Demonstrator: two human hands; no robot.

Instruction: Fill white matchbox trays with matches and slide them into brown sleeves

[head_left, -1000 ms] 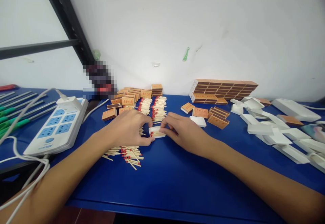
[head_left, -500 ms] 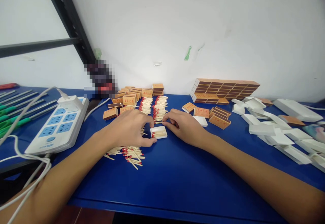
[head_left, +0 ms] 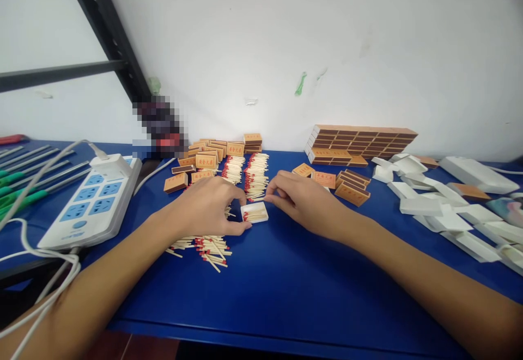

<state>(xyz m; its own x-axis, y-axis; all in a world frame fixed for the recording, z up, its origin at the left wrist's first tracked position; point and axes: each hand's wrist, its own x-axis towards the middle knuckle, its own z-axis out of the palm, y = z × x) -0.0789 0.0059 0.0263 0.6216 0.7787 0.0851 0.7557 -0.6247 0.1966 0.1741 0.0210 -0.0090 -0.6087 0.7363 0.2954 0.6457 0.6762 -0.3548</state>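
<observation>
A small white matchbox tray [head_left: 260,213] lies on the blue table with a few red-tipped matches [head_left: 250,215] inside. Thumb and forefinger of my left hand [head_left: 208,205] grip the tray at its left end. My right hand [head_left: 300,199] is closed in a pinch at the near right edge of a pile of matches [head_left: 256,177], just above the tray's right side. Whatever is between those fingertips is too small to make out. Another row of matches [head_left: 233,169] lies left of that pile, and loose matches [head_left: 212,248] are scattered below my left hand.
Filled-looking matchboxes [head_left: 206,160] cluster behind my left hand. Stacked matchboxes [head_left: 359,145] stand against the wall, with several loose matchboxes [head_left: 353,185] in front. White trays [head_left: 420,207] are heaped at right. A power strip [head_left: 93,202] and green-handled tools [head_left: 24,191] occupy the left.
My right hand has shifted slightly to the right and away from the tray, its fingers still pinched. My left hand keeps its grip on the tray. The view has moved a little.
</observation>
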